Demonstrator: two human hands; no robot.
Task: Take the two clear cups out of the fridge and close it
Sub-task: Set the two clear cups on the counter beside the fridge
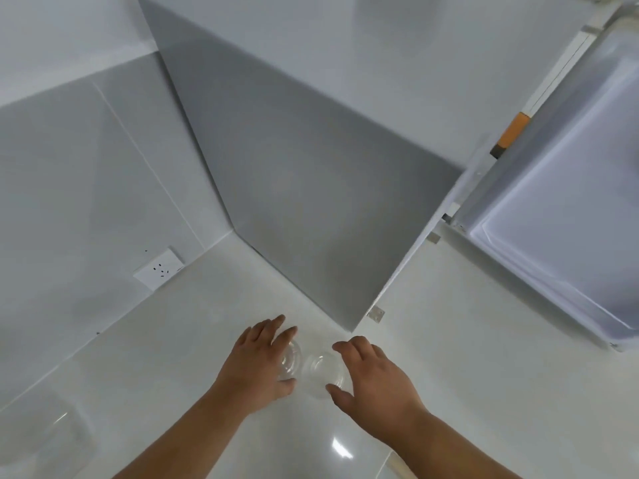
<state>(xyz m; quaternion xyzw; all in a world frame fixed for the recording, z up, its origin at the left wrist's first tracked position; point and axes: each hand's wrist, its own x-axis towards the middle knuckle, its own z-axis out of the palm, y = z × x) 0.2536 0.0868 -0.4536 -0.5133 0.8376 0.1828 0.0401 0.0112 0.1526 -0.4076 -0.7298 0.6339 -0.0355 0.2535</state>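
Observation:
Two clear plastic cups stand side by side low in the head view, on a glossy white surface point(166, 357). My left hand point(257, 363) wraps around the left clear cup point(289, 361), fingers curled at its far side and thumb at its near side. My right hand point(371, 375) grips the right clear cup point(320, 369) the same way. The two cups nearly touch. The fridge point(408, 267) stands to the right, its grey side panel facing me. Its door point(560, 209) hangs open at the far right, the pale inner liner showing.
A white wall socket point(159, 269) sits on the grey wall at the left. Small metal hinge plates point(376, 313) mark the fridge's front edge. An orange tag point(513, 133) is on the door's edge. A bright light reflection point(340, 447) lies on the surface near me.

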